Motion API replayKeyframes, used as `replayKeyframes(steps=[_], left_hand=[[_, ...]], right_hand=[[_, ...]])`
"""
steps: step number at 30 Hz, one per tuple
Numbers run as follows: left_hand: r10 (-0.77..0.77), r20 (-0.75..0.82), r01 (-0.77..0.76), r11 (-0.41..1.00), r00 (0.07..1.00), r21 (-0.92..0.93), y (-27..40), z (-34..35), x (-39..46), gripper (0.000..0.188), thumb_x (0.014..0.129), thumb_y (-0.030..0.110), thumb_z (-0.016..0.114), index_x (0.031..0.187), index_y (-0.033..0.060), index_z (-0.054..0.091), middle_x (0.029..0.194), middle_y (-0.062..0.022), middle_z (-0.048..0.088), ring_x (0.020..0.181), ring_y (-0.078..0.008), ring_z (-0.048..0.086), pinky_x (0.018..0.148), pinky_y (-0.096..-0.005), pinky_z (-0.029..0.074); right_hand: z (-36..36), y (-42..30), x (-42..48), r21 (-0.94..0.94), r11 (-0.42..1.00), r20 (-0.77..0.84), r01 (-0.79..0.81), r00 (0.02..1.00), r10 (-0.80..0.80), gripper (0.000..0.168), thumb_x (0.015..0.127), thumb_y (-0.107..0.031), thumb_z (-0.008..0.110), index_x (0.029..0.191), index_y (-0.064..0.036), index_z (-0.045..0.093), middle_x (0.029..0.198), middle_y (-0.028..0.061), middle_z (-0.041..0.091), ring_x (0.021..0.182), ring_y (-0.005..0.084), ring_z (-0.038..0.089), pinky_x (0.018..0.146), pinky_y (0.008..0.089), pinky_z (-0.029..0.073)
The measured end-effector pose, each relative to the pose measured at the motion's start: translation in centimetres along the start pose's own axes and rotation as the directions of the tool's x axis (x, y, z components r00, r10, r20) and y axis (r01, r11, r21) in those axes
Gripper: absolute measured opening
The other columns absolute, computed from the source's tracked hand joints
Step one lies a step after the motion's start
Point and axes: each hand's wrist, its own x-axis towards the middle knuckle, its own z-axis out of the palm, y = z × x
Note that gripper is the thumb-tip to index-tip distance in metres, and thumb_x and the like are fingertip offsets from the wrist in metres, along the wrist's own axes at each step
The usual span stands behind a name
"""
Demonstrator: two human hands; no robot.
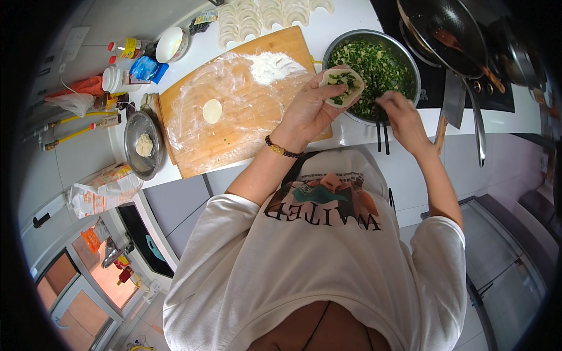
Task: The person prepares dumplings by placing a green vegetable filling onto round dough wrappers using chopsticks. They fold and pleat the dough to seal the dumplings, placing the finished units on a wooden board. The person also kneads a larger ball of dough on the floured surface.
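Note:
My left hand (309, 107) holds a round dough wrapper (358, 83) cupped in its fingers, the thumb over its edge. Chopped green filling (340, 79) lies in the middle of the wrapper. Beside it, my right hand (401, 116) pinches a pair of black chopsticks (383, 139) at the near rim of a metal bowl (416, 72). Their tips reach into the green filling mixture (373, 57) and their handle ends point toward me. A single flat wrapper (212, 111) rests on the floured wooden board (250, 116) to the left.
Rows of shaped dumplings (250, 19) stand behind the board, near a loose flour heap (274, 68). At left are a metal bowl (153, 164) with a dough lump (144, 145) and a white bowl (180, 52). A cleaver (453, 98) and frying pan (465, 35) are at right.

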Motion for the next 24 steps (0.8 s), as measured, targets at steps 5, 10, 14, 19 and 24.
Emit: replayKeyframes(steps=[5, 10, 14, 19, 24], left_hand=[[-0.041, 0.012, 0.041, 0.999, 0.999, -0.002, -0.3, 0.2, -0.1, 0.036, 0.089, -0.001, 0.049, 0.124, 0.0009, 0.045, 0.117, -0.0126, 0.054, 0.107, -0.0226, 0.055, 0.096, -0.0361, 0.047], [-0.052, 0.009, 0.051, 0.995, 0.999, 0.081, -0.4, 1.3, -0.1, 0.034, 0.091, 0.001, 0.049, 0.125, 0.0035, 0.047, 0.113, -0.0082, 0.056, 0.102, -0.0166, 0.057, 0.092, -0.033, 0.048], [0.017, 0.032, -0.025, 0.965, 0.999, 0.262, -0.5, 1.7, -0.3, 0.032, 0.092, 0.004, 0.049, 0.124, 0.0039, 0.049, 0.107, -0.0049, 0.058, 0.096, -0.013, 0.058, 0.087, -0.0289, 0.05], [0.099, 0.143, -0.152, 0.885, 0.985, 0.441, -0.2, 2.4, -0.3, 0.034, 0.091, 0.004, 0.053, 0.124, 0.0035, 0.049, 0.105, -0.0035, 0.059, 0.095, -0.0103, 0.058, 0.084, -0.0263, 0.05], [0.208, 0.253, -0.328, 0.59, 0.945, 0.738, 0.6, 2.8, -0.6, 0.036, 0.081, 0.003, 0.066, 0.113, 0.0026, 0.05, 0.105, -0.0046, 0.059, 0.098, -0.0115, 0.056, 0.082, -0.0252, 0.049]], right_hand=[[-1.6, -5.1, 2.8, 0.006, 0.982, -0.296, 0.186, 0.939, -0.176, 0.033, 0.069, 0.003, 0.064, 0.101, -0.006, 0.063, 0.104, 0.0091, 0.054, 0.099, 0.0286, 0.053, 0.083, 0.0381, 0.041], [-0.6, -5.2, 3.7, -0.009, 0.97, -0.374, 0.244, 0.898, -0.23, 0.027, 0.064, 0.002, 0.068, 0.09, -0.005, 0.063, 0.105, 0.01, 0.054, 0.099, 0.0292, 0.051, 0.082, 0.0383, 0.04], [-0.9, -6.1, 4.3, 0.18, 0.973, -0.402, 0.142, 0.914, -0.059, 0.022, 0.067, 0.005, 0.067, 0.085, -0.004, 0.061, 0.106, 0.0119, 0.054, 0.101, 0.0307, 0.051, 0.084, 0.0382, 0.04], [-1.4, -6.9, 4.8, 0.411, 0.911, -0.362, 0.028, 0.922, 0.135, 0.016, 0.072, 0.007, 0.065, 0.083, -0.002, 0.058, 0.109, 0.014, 0.054, 0.107, 0.0304, 0.052, 0.089, 0.0368, 0.042], [-1.3, -6.9, 5.2, 0.524, 0.852, -0.358, 0.004, 0.909, 0.216, 0.015, 0.074, 0.007, 0.065, 0.083, -0.002, 0.057, 0.109, 0.014, 0.056, 0.106, 0.0274, 0.054, 0.09, 0.0341, 0.043]])
